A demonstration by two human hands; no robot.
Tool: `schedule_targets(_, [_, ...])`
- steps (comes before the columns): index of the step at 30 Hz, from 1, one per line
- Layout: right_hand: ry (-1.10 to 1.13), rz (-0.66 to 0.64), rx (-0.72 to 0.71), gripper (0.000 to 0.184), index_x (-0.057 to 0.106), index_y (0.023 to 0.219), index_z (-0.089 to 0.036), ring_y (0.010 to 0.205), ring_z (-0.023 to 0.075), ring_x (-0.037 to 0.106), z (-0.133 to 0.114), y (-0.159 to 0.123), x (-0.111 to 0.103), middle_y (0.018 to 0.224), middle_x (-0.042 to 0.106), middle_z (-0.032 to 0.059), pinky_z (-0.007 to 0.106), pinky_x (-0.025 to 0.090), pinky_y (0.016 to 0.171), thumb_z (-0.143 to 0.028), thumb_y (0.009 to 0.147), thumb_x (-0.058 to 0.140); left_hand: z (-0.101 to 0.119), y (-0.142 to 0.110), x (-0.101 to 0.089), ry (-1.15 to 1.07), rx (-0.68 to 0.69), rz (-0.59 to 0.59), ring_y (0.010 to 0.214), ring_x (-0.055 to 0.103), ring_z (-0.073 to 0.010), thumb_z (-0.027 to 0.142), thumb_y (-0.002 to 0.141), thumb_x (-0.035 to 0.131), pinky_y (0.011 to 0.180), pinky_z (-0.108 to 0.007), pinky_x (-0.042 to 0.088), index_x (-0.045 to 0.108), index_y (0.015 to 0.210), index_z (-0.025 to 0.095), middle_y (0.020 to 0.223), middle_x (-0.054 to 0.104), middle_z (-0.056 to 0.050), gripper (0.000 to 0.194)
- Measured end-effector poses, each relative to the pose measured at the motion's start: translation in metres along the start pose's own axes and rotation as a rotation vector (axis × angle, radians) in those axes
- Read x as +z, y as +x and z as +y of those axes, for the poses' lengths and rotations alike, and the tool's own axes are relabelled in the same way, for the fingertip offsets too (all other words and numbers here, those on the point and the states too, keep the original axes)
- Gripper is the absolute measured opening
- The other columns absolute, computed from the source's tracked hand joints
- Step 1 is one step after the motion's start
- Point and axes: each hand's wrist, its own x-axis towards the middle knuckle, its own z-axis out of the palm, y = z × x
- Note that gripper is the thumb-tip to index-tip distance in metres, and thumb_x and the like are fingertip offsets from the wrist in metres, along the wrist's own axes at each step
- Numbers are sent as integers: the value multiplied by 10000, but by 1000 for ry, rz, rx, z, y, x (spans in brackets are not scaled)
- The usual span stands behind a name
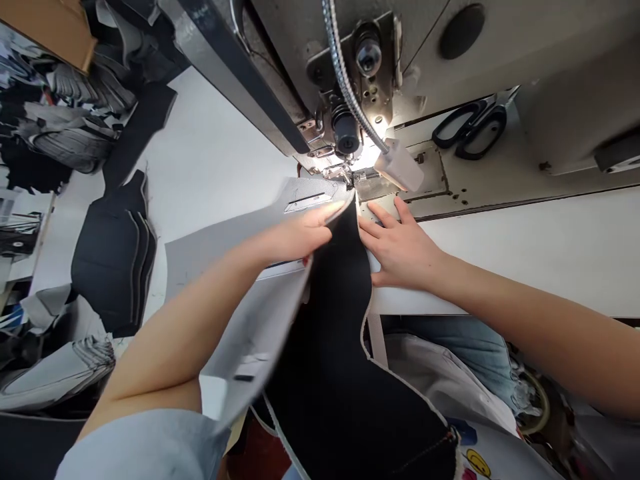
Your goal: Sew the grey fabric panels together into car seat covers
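A black fabric panel (340, 320) runs from my lap up to the needle area of a sewing machine (350, 153). Against its left side lies a grey-backed fabric panel (220, 233), and the two edges meet under the presser foot (347, 175). My left hand (305, 233) is closed on the edge of the grey panel just below the foot, thumb on top. My right hand (397, 247) lies flat with fingers spread, its fingertips along the black panel's right edge and on the white table (525, 247).
A small lamp (400, 163) on a flexible metal neck lights the needle. Black-handled scissors (473, 127) lie on the machine bed at right. Stacked black cut pieces (113, 257) lie at left, with piles of grey pieces (75, 133) beyond and a cardboard box (55, 30) at top left.
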Motion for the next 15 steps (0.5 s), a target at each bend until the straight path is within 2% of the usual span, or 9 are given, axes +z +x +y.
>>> schedule_targets(2, [-16, 14, -9, 723, 520, 1387, -132, 1425, 473, 278, 1, -1, 2, 1466, 503, 160, 729, 108, 1126, -449, 761, 690, 5, 3, 15, 47, -87, -67, 814, 685, -202, 171, 759, 417, 732, -313, 577, 155, 1590, 176, 1247, 665, -91, 871])
schedule_targets(4, [-43, 33, -12, 682, 548, 1342, -117, 1417, 467, 287, 1, -2, 2, 1438, 520, 177, 723, 123, 1126, -447, 761, 688, 9, 6, 28, 118, -151, -75, 859, 697, -224, 168, 785, 405, 779, -331, 573, 9, 1595, 127, 1276, 648, -133, 903])
schedule_targets(7, [-93, 119, -4, 553, 587, 1252, -102, 1348, 427, 390, 0, -4, -1, 1328, 579, 198, 676, 185, 1130, -379, 783, 677, 10, 9, 36, 201, -131, -18, 1126, 645, -265, 168, 818, 385, 973, -362, 515, 25, 1590, 87, 1335, 616, -143, 856])
schedule_targets(9, [-124, 195, -68, 407, 615, 1191, -133, 1286, 374, 454, -2, -6, -1, 1229, 621, 171, 625, 217, 1137, -292, 818, 647, 8, 8, 36, 186, -108, -2, 1194, 611, -266, 169, 830, 373, 1025, -364, 488, 75, 1591, 96, 1418, 558, -132, 820])
schedule_targets(12, [-182, 240, -240, 249, 655, 1104, -174, 1226, 297, 503, -7, -7, 1, 1137, 650, 129, 526, 294, 1119, -140, 895, 524, 4, 6, 31, 96, -140, -44, 983, 693, -223, 166, 832, 372, 896, -336, 556, 63, 1599, 149, 1484, 492, -126, 828])
schedule_targets(13, [-203, 234, -259, 256, 664, 1073, -170, 1183, 278, 529, -9, -7, 2, 1102, 657, 126, 483, 344, 1083, -101, 908, 480, 3, 5, 29, 69, -156, -63, 868, 705, -194, 166, 828, 375, 816, -319, 577, 44, 1601, 168, 1488, 487, -130, 840])
schedule_targets(15, [-227, 208, -199, 234, 675, 983, -151, 1021, 258, 587, -11, -8, 3, 984, 666, 125, 413, 440, 935, -110, 931, 451, 2, 4, 26, 33, -161, -79, 704, 683, -144, 166, 819, 373, 687, -293, 583, 18, 1602, 203, 1507, 462, -132, 861])
